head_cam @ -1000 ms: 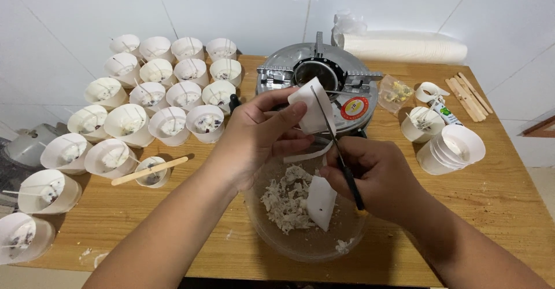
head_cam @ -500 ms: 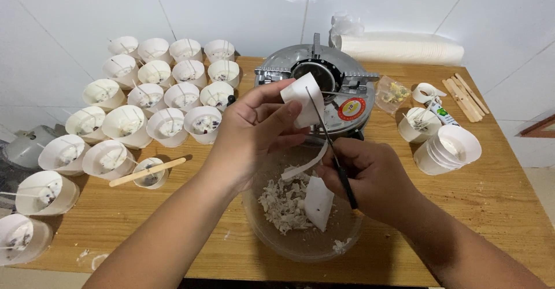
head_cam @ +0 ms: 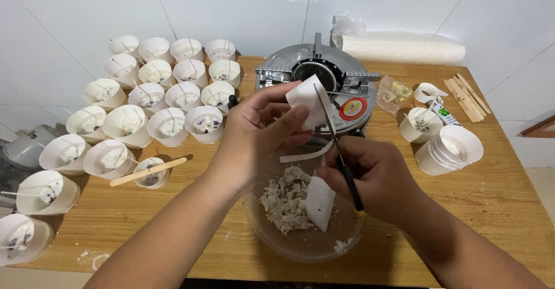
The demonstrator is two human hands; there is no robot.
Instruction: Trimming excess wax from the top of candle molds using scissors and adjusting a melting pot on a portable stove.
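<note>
- Left hand (head_cam: 260,130) pinches a paper cup (head_cam: 309,101), tilted, above the bowl (head_cam: 347,237).
- Right hand (head_cam: 376,176) grips scissors (head_cam: 338,144), blades at the cup's wall.

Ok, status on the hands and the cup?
Left hand grips white paper cup over clear bowl. Right hand works scissors into cup; cut strip hangs loose. Nothing blocking.

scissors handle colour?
Black, on the scissors in the right hand; head view, the only one.
</note>
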